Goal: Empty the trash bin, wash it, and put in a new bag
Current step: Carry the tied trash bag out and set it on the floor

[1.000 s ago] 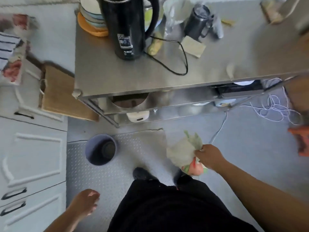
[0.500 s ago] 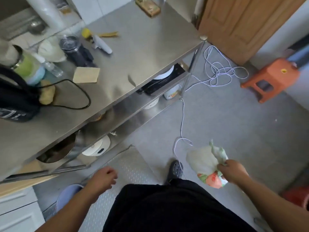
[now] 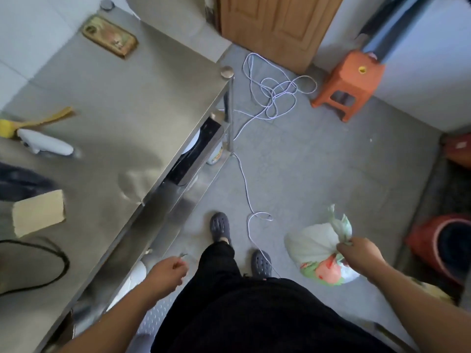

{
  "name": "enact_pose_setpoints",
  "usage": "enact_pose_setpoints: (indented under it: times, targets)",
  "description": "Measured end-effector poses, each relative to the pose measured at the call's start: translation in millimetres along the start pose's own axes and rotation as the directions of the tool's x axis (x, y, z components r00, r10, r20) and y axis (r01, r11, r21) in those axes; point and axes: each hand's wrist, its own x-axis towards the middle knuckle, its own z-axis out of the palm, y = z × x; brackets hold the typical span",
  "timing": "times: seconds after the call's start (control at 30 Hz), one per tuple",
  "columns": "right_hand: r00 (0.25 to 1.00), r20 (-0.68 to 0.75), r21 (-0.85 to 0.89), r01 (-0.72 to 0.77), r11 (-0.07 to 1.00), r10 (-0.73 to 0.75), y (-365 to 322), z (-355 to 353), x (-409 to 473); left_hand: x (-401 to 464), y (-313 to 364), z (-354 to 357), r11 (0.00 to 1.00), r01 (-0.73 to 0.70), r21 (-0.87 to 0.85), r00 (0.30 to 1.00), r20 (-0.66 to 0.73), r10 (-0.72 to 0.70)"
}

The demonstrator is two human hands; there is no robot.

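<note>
A tied, full trash bag (image 3: 316,245), pale green-white with red and green showing through its bottom, hangs above the grey floor at the lower right. My right hand (image 3: 356,253) is closed around its knotted top. My left hand (image 3: 167,272) hangs beside my left leg with fingers loosely curled and nothing in it. The blue trash bin is out of view.
A steel table (image 3: 142,103) with lower shelves fills the left side. A white cord (image 3: 270,95) lies tangled on the floor and trails toward my feet. An orange stool (image 3: 349,80) stands by the wooden door (image 3: 275,26). A red bucket (image 3: 443,245) sits at right.
My view has swung right, away from the blue bin, which has left the frame. The bag has travelled with my right hand toward the door side. My left hand has come forward.
</note>
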Motion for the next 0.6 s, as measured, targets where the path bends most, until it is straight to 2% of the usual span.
enact_pose_setpoints:
  times: [0.13,0.3,0.37,0.6]
  targets:
    - [0.997,-0.065,0.0,-0.043,0.999,0.043,-29,-13,4,26,0,-60,0.989,0.083,0.122,0.996,0.026,-0.086]
    - [0.991,-0.118,-0.01,-0.065,0.998,0.063,-52,-26,11,58,42,-107,0.966,0.126,0.225,0.988,0.06,-0.143]
    - [0.99,-0.12,-0.006,-0.076,0.997,0.074,-56,-31,15,71,72,-107,0.966,0.082,0.243,0.99,0.09,-0.107]
    - [0.981,-0.119,0.047,-0.147,0.988,0.152,-52,-53,38,95,176,-78,0.992,-0.105,0.063,0.991,0.096,0.098]
